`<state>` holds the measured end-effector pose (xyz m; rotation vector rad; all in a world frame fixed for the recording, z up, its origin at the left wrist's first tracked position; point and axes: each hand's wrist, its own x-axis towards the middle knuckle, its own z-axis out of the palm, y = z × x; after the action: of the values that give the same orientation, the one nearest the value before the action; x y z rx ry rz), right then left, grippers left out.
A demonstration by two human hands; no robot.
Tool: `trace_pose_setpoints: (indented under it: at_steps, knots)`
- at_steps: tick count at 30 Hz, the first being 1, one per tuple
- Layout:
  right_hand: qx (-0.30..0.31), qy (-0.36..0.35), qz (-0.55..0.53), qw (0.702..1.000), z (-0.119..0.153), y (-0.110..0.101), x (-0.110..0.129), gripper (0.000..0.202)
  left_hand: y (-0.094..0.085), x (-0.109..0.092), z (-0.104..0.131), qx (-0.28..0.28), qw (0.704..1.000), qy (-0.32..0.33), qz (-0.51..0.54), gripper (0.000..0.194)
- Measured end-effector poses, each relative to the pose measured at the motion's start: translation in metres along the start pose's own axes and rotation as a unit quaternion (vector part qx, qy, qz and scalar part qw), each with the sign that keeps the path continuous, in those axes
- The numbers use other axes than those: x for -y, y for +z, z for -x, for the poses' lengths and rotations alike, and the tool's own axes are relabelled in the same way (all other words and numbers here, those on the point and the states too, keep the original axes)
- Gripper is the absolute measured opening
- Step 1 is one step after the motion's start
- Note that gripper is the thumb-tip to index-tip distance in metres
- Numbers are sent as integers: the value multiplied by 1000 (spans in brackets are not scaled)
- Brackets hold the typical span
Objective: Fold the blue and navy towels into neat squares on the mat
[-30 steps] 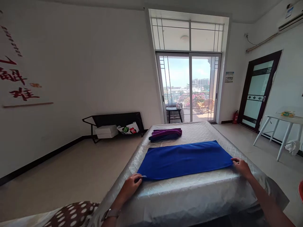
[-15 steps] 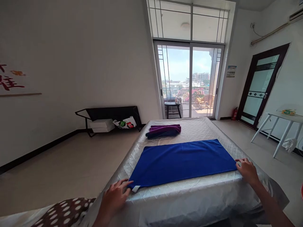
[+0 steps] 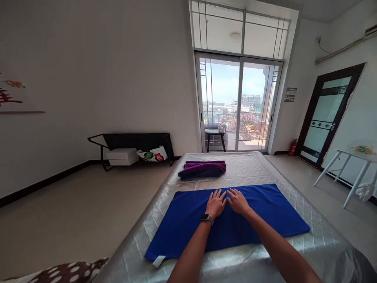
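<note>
A blue towel [image 3: 182,224] lies spread out on the silvery mattress [image 3: 141,243], a white tag at its near left corner. On the towel's middle, toward its far edge, rests my left hand [image 3: 215,203], palm down with the fingers spread; a watch [image 3: 207,218] is on that wrist. Right beside it my right hand [image 3: 238,201] lies flat too, fingers apart, the two hands nearly touching. Farther back on the mattress sits a stack of folded purple and dark blue towels [image 3: 202,169].
Along the left wall stands a black rack [image 3: 135,139] with a white box [image 3: 122,157] and a printed bag [image 3: 153,154]. Behind the mattress is a glass sliding door [image 3: 220,98]. A white table [image 3: 357,153] stands at the right. A brown dotted cloth [image 3: 64,273] lies at the lower left.
Both hands have moved from the towel's near corners inward to its middle and now lie flat on it side by side. The view has shifted slightly.
</note>
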<state>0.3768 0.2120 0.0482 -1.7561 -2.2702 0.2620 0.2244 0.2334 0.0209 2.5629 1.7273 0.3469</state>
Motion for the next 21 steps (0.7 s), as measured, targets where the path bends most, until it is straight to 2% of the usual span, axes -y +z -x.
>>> trace_pose_setpoints:
  at_steps: [2, 5, 9, 14, 17, 21]
  knots:
    - [12, 11, 6, 1000, -9, 10, -4, 53, 11, 7, -5, 5, 1000, -14, 1, 60]
    - [32, 35, 14, 999, -14, 15, -12, 56, 18, 32, -2, 11, 999, -45, -9, 64]
    - [61, 71, 28, 995, -15, 11, -19, 59, 11, 79, 8, 18, 991, -127, -31, 66]
    - [57, 97, 45, 993, -13, 3, -39, 60, -3, 134, 25, -2, 975, -219, -30, 74]
    - [43, 124, 69, 989, -9, -4, -61, 60, -9, 149, 35, -4, 969, -248, -22, 75]
    - [33, 166, 91, 981, 2, -17, -98, 59, -15, 154, 43, -4, 972, -235, -24, 72]
